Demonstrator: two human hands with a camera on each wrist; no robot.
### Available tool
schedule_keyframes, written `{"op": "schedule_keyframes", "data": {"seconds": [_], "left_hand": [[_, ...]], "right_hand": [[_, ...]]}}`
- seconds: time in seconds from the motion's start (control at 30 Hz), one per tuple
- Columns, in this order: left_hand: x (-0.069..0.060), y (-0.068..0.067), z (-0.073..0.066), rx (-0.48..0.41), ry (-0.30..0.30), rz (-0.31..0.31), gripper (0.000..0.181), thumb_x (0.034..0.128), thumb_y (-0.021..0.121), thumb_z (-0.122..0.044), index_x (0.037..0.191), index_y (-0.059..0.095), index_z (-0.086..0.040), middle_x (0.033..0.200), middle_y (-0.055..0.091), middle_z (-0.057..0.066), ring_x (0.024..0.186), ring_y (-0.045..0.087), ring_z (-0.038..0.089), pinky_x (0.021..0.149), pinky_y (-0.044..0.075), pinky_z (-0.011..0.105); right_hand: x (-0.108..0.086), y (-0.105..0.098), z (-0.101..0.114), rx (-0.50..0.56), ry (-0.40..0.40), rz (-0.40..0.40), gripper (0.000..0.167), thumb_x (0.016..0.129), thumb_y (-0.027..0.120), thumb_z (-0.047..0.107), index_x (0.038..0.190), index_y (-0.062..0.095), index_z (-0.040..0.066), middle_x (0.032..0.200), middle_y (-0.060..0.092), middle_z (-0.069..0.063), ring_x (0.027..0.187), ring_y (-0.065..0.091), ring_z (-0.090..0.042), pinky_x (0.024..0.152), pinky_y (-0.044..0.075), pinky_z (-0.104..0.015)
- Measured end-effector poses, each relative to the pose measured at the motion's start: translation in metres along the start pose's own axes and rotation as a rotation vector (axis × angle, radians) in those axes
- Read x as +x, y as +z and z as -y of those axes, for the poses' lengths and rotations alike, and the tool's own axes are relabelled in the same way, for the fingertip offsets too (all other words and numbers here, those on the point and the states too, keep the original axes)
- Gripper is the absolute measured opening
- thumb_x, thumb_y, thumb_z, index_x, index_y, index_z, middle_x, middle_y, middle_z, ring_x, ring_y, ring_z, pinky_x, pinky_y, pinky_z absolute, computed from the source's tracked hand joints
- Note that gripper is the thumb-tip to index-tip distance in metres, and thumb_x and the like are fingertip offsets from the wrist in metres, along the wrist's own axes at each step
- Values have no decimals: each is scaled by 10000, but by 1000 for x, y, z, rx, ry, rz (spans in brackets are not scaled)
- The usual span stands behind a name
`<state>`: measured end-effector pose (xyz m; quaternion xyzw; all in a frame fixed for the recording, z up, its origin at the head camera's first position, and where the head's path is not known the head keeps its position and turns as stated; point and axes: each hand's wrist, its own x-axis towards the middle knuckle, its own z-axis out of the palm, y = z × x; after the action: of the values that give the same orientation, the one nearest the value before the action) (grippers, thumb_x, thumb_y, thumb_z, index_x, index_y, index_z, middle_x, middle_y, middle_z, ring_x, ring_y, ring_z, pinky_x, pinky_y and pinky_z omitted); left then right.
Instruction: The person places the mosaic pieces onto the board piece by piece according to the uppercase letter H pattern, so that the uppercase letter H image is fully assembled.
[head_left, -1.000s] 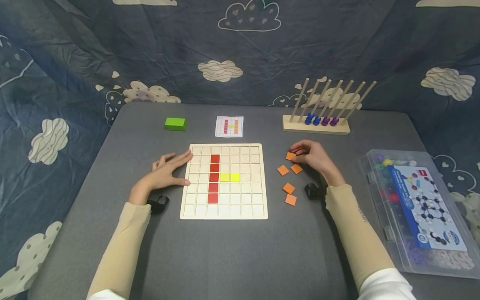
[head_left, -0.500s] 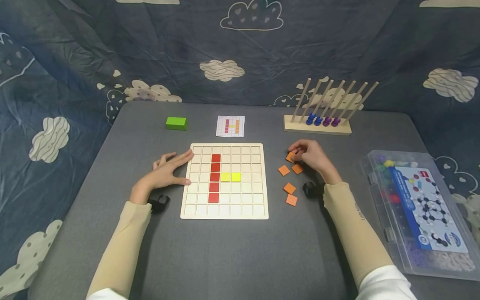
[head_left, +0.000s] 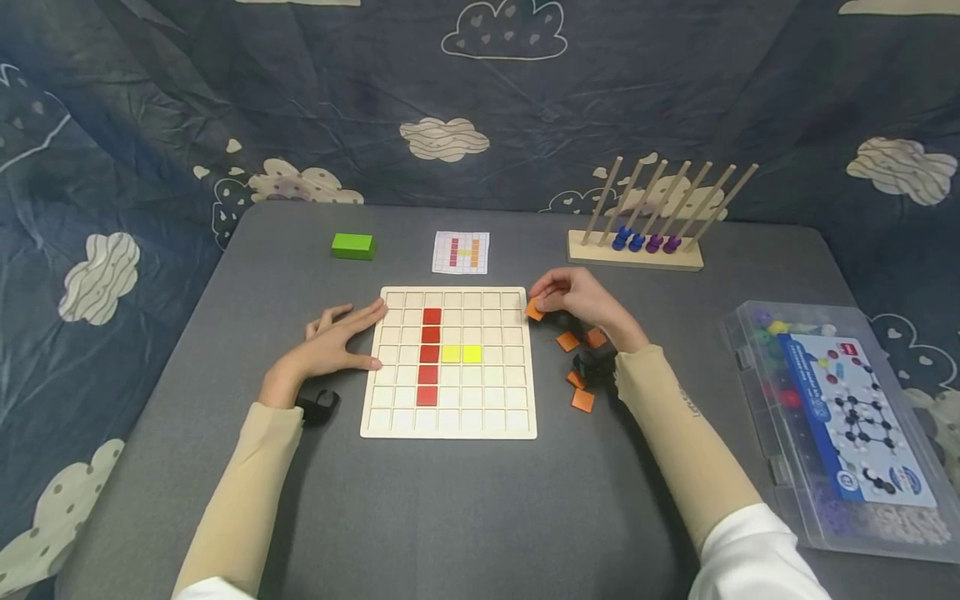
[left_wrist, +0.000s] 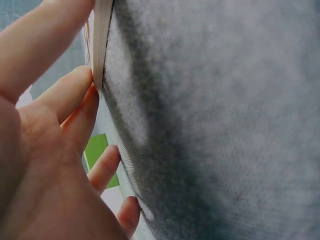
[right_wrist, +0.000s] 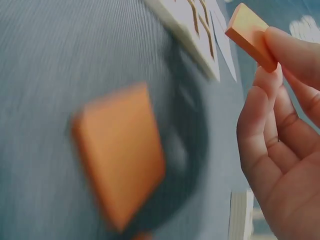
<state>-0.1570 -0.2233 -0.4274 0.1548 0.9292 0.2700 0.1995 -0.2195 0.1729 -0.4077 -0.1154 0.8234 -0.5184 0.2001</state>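
Observation:
A pale wooden grid board [head_left: 448,423] lies mid-table, with a column of red tiles [head_left: 429,354] and two yellow tiles [head_left: 461,354] set in its cells. At the board's left edge rests my left hand [head_left: 326,343], fingers mostly straight, thumb and fingertips touching the rim. My right hand [head_left: 581,300] pinches an orange square tile [right_wrist: 252,36] between thumb and fingertips, raised just beyond the board's upper right edge. Below that hand several loose orange tiles [head_left: 582,401] lie on the table, some partly covered by the black wrist camera [head_left: 595,367].
Behind the board lies a small card [head_left: 461,253] with a coloured grid pattern. A green block [head_left: 352,247] is to its left. A wooden peg stand [head_left: 633,255] with blue and purple beads stands back right. A clear plastic case [head_left: 757,400] occupies the right side.
My right hand has picked up the orange tile from the table and moved left with it to the board's upper right edge. My left hand has stayed on the board.

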Motion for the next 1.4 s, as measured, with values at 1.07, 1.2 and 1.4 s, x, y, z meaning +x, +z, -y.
{"op": "schedule_keyframes", "data": {"seconds": [1.07, 1.2, 1.4], "left_hand": [[2, 1, 1, 3, 11, -5, 957, 798, 751, -432, 1536, 206, -157, 1593, 131, 52, 1410, 6, 401, 971, 63, 594], [2, 1, 2, 4, 13, -5, 957, 797, 751, -430, 1536, 207, -159, 1593, 131, 48, 1411, 6, 396, 970, 64, 592], [2, 1, 2, 4, 13, -5, 956, 795, 753, -430, 1535, 212, -158, 1592, 138, 49, 1409, 13, 395, 968, 67, 592]], "right_hand": [[25, 38, 12, -53, -60, 43, 138, 866, 615, -35, 992, 666, -59, 921, 661, -139, 778, 586, -237, 702, 459, -330], [14, 21, 5, 23, -37, 58, 191, 893, 613, -6, 1067, 636, -81, 989, 651, -188, 885, 616, -278, 802, 482, -378], [-10, -6, -9, 64, -5, 33, 255, 927, 602, 45, 1148, 592, -82, 1095, 624, -236, 978, 606, -285, 865, 469, -386]]}}
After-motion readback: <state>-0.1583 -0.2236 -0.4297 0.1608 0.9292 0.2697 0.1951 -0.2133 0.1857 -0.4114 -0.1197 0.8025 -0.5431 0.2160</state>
